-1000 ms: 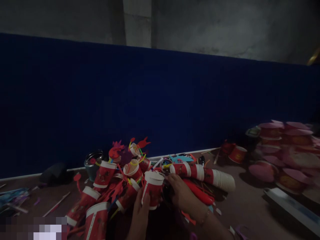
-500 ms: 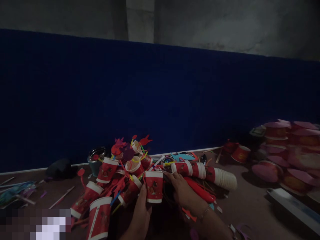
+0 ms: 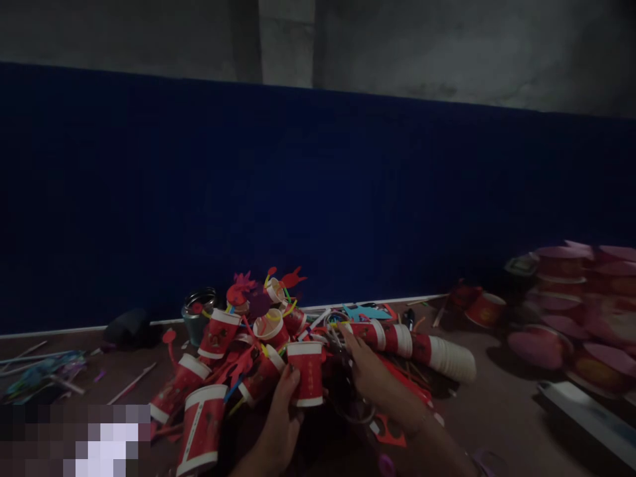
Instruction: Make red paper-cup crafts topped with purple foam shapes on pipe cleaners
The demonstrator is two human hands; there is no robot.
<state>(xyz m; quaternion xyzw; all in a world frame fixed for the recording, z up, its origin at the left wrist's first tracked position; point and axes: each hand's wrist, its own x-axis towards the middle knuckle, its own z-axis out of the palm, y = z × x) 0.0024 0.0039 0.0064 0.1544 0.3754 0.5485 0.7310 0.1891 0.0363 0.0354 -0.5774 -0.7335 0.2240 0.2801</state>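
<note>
The left hand (image 3: 279, 424) has most fingers hidden behind a red cup (image 3: 305, 376), its lettering (image 3: 314, 374) too small to read. Toward the counter's (image 3: 489, 411) right edge, a pink pile (image 3: 599, 311) blurs, cut off by the frame.

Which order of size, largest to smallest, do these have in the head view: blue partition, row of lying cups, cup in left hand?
1. Blue partition
2. Row of lying cups
3. Cup in left hand

Red paper cup (image 3: 307, 374) edged white at top and bottom, nested cups (image 3: 451, 360) in red and cream, turquoise paper piece (image 3: 368, 312), purple cutout (image 3: 260, 304), navy panel (image 3: 308, 192), grey wall (image 3: 437, 53), dark brown desk (image 3: 497, 397)
</note>
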